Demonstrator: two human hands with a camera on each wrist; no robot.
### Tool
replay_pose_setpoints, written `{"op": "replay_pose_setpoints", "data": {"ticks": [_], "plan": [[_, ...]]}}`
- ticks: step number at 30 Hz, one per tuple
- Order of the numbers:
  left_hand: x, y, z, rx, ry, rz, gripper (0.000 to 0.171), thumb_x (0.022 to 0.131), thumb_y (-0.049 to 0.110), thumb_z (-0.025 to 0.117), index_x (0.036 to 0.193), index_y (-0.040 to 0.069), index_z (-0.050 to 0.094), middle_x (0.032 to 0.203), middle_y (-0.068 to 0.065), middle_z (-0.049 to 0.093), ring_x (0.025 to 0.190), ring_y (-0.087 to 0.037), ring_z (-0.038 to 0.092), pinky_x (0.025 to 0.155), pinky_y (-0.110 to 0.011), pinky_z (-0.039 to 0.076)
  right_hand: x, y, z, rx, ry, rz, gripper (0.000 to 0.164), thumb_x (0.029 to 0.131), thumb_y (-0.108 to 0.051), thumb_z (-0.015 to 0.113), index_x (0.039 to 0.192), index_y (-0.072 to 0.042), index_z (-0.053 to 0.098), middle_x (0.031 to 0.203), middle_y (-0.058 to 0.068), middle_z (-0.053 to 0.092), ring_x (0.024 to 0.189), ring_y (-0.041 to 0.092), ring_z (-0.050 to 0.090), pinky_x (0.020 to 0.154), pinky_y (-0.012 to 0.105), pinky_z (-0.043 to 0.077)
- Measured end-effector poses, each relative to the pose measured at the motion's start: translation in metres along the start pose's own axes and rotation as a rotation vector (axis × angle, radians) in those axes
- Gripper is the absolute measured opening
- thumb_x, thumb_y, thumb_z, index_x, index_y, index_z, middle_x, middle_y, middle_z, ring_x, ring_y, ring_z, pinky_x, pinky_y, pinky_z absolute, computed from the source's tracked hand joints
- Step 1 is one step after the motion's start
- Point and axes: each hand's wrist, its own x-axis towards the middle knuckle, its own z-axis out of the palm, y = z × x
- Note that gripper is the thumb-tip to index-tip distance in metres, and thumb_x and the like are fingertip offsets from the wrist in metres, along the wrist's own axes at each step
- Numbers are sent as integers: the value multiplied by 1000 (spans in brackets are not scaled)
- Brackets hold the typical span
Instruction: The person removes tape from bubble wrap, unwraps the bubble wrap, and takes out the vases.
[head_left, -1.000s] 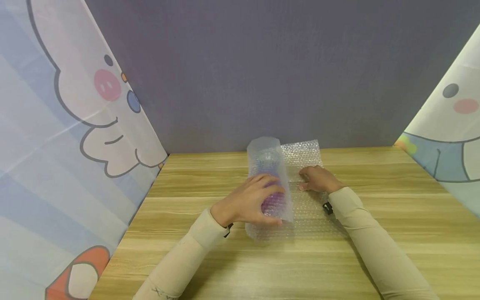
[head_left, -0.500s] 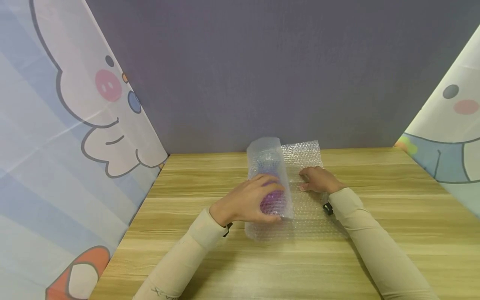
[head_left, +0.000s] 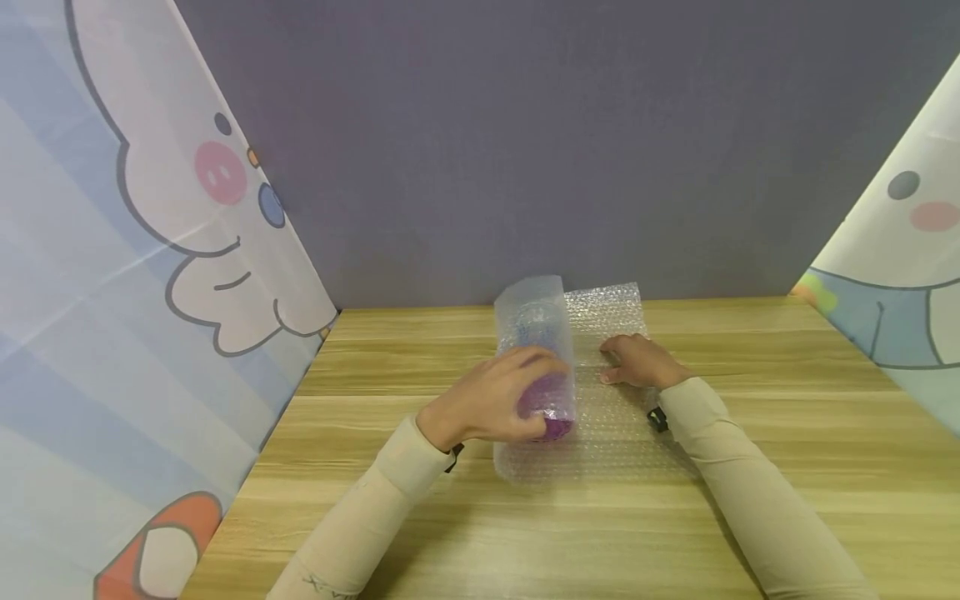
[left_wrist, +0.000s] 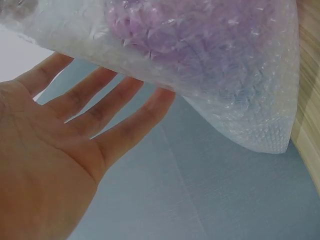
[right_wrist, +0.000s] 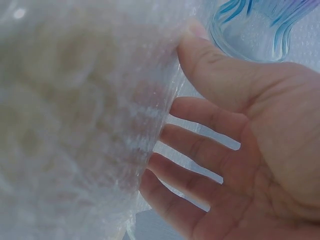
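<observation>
A purple-and-blue vase [head_left: 557,429] lies on a sheet of bubble wrap [head_left: 611,421], with a layer of wrap over most of it. Its purple near end shows. My left hand [head_left: 487,400] arches over the covered vase and grips it, thumb at the near end; in the left wrist view the fingertips go behind the wrap [left_wrist: 240,110]. To the right, my right hand [head_left: 641,362] rests its fingertips on the flat wrap, thumb spread. The right wrist view shows wavy blue glass [right_wrist: 250,32] beyond that thumb, and wrap hides the fingertips.
The wood-grain table [head_left: 375,433] runs back to a grey wall panel [head_left: 480,150]. Cartoon-printed curtains stand at the left [head_left: 202,275] and right [head_left: 892,250]. The wrap's far edge lies near the back panel.
The upper layer's right edge has drawn back leftward, baring the purple near end. My left thumb has shifted slightly left. My right hand has hardly moved.
</observation>
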Motion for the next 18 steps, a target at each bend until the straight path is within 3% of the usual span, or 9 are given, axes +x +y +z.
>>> {"op": "replay_pose_setpoints", "data": {"ticks": [4,11,14,18], "plan": [[-1,0,-1,3,4,-15,72,78,33,61,148,21,51,146,0,55,135,-19,53,107,-40,52,1,0,1,-8,7,-7,58,86,-25,82,129,8,63,133,31,63,123,55,57,106,65,45],[-2,1,-2,1,15,-54,69,89,28,49,158,25,39,151,-3,52,136,-22,53,97,-44,56,2,1,2,-10,5,-4,58,86,-25,81,130,8,62,134,30,63,125,54,56,107,65,45],[-1,1,-2,27,36,-56,66,92,25,43,158,27,38,146,-2,54,126,-19,57,78,-37,57,2,0,1,-12,2,-1,59,86,-26,81,130,8,62,134,31,63,124,54,57,107,65,45],[-1,1,-2,64,78,-51,63,94,25,41,157,30,40,136,0,57,106,-13,57,60,-26,47,2,0,0,-15,-7,4,60,85,-26,82,130,8,62,134,31,62,125,54,56,107,65,45]]}}
